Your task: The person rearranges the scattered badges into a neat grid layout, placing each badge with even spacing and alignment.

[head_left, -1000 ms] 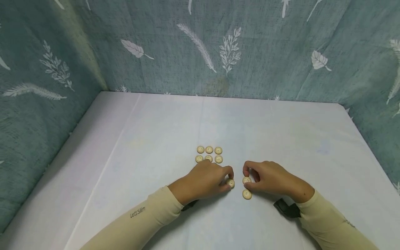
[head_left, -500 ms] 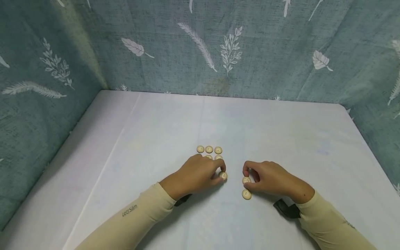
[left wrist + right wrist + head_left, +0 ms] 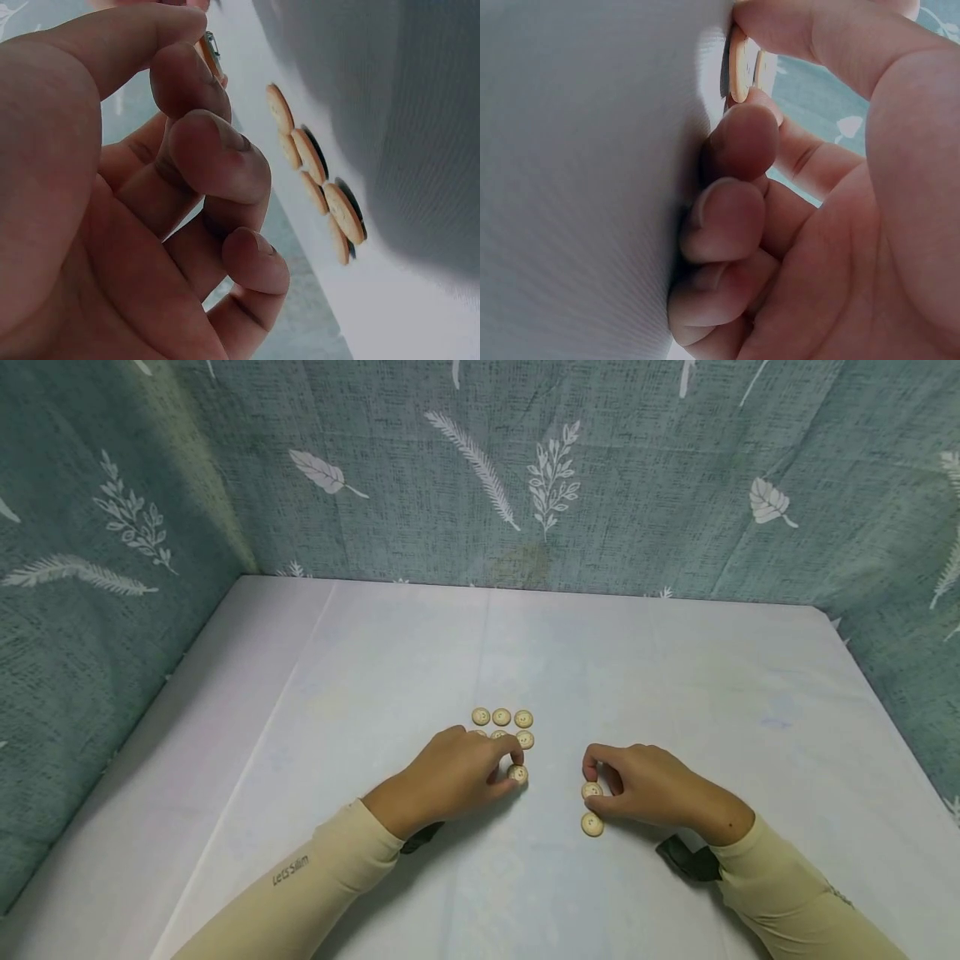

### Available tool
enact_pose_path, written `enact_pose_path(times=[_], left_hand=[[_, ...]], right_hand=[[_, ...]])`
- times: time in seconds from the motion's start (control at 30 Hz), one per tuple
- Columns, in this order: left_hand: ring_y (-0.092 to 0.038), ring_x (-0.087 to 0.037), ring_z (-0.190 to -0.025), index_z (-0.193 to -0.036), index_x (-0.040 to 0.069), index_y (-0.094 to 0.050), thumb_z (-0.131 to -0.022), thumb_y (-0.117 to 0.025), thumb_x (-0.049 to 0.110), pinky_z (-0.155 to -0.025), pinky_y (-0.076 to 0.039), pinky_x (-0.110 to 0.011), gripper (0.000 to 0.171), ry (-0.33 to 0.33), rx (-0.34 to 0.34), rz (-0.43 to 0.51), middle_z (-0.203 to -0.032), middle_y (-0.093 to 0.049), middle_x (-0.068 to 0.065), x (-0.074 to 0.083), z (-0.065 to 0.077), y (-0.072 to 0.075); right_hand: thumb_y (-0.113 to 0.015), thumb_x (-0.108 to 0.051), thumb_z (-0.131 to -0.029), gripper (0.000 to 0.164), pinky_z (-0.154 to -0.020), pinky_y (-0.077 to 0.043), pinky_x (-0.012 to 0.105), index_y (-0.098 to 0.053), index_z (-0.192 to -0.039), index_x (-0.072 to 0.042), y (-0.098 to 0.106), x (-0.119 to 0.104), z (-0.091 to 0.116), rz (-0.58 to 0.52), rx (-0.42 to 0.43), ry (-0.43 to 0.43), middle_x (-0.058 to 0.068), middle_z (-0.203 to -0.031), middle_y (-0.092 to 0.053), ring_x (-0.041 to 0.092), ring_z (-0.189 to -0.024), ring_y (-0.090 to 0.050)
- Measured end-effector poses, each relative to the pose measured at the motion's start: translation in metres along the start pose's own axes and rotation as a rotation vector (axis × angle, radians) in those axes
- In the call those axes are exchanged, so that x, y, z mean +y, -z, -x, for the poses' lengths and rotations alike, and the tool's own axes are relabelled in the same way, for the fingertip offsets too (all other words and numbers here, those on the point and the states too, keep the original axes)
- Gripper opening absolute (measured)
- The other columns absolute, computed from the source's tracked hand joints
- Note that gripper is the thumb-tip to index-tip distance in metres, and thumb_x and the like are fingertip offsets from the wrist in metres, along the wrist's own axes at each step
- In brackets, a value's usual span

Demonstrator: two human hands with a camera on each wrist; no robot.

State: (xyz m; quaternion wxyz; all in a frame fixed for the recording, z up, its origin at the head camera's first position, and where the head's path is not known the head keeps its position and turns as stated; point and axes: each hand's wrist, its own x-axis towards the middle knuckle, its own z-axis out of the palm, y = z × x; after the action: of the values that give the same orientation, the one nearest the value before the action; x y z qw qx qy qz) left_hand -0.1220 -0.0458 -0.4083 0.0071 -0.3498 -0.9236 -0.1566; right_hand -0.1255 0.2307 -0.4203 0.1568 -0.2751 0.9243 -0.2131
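My left hand (image 3: 456,777) pinches a round, pale wooden button (image 3: 517,774) between thumb and index finger, just in front of a small grid of like buttons. In the left wrist view that held button (image 3: 211,54) shows edge-on at the fingertips, the other fingers curled loosely. To the right, my right hand (image 3: 660,787) has thumb and forefinger at opposite edges of another button (image 3: 592,790), low at the cloth. The right wrist view shows this button (image 3: 739,66) between the two fingertips. A loose button (image 3: 592,824) lies just nearer than the right thumb.
The grid's back row holds three buttons, among them the middle one (image 3: 502,717). Its second row is partly covered by the left hand; the right-end button (image 3: 525,740) shows. A white cloth (image 3: 675,677) covers the table, with green leaf-patterned fabric (image 3: 420,510) behind and at the sides.
My left hand has moved left and slightly away from me, bringing its pinched button from near the right hand to the front of the grid. The right hand has stayed put.
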Motion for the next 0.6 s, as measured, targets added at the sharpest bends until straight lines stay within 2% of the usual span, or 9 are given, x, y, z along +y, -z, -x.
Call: enact_pose_path(times=[0.2, 0.4, 0.6], left_hand=[[-0.041, 0.001, -0.052, -0.097, 0.021, -0.068, -0.089, -0.072, 0.028, -0.071, -0.048, -0.031, 0.011, 0.022, 0.001, 0.02, -0.054, -0.049, 0.018, -0.005, 0.003, 0.003], [-0.04, 0.001, -0.05, -0.095, 0.022, -0.067, -0.09, -0.071, 0.029, -0.065, -0.043, -0.027, 0.009, 0.042, 0.003, 0.025, -0.054, -0.046, 0.019, -0.011, 0.005, 0.003], [-0.04, 0.001, -0.051, -0.098, 0.02, -0.068, -0.09, -0.073, 0.029, -0.067, -0.044, -0.026, 0.013, 0.058, -0.013, 0.016, -0.054, -0.048, 0.019, -0.016, 0.007, 0.004]], right_hand=[[-0.072, -0.027, -0.084, 0.019, -0.054, -0.032, 0.021, -0.054, -0.087, -0.027, 0.0, -0.001, 0.0, -0.001, 0.004, -0.006, -0.016, -0.06, -0.044, -0.001, -0.053, -0.041], [-0.072, -0.026, -0.083, 0.019, -0.054, -0.032, 0.021, -0.054, -0.087, -0.027, 0.0, 0.0, 0.0, 0.003, 0.01, -0.012, -0.016, -0.059, -0.044, -0.001, -0.053, -0.041], [-0.073, -0.027, -0.084, 0.019, -0.054, -0.033, 0.021, -0.054, -0.087, -0.027, 0.001, 0.0, 0.0, -0.004, -0.001, -0.012, -0.016, -0.06, -0.045, -0.001, -0.054, -0.042]])
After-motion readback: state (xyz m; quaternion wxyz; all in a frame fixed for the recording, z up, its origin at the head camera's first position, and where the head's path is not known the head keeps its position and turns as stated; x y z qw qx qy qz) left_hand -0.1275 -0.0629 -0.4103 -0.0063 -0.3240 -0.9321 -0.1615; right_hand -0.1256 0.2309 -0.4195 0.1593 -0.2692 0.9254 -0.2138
